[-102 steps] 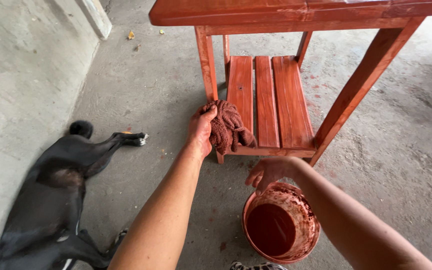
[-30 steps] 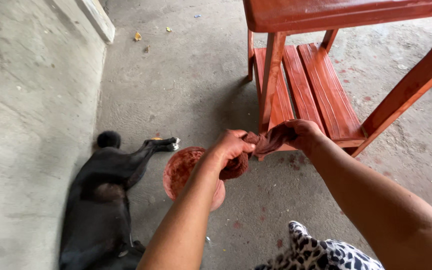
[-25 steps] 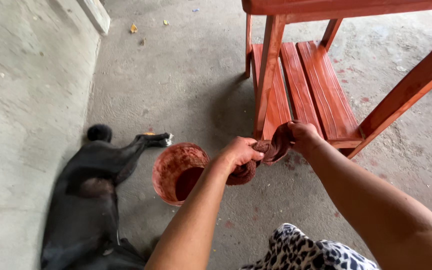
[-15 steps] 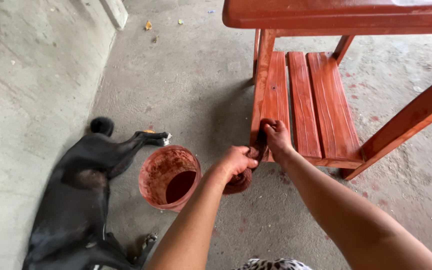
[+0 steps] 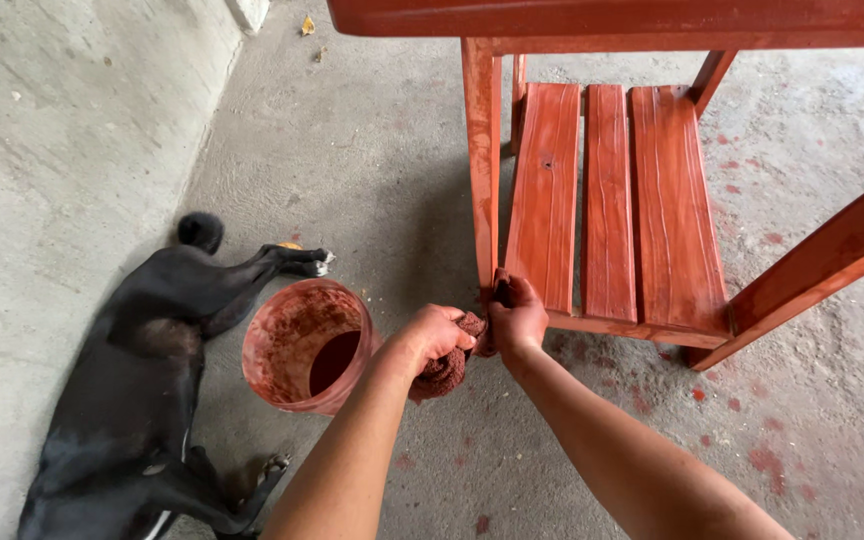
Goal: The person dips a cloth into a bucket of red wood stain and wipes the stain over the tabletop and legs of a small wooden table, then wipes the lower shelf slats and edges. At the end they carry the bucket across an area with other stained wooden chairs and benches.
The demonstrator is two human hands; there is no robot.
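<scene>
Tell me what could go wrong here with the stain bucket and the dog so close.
The bucket of red stain sits open right beside the left hand and the lying dog; an elbow bump or the dog stirring could tip it. The soaked rag, held in both hands with the right hand at the table leg, may drip more onto the spotted floor.

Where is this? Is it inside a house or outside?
Probably outside, maybe a yard or porch used for painting furniture. The bare concrete floor has red spots, a black dog lies beside a bucket of red stain, and a wooden table looks freshly stained.
</scene>
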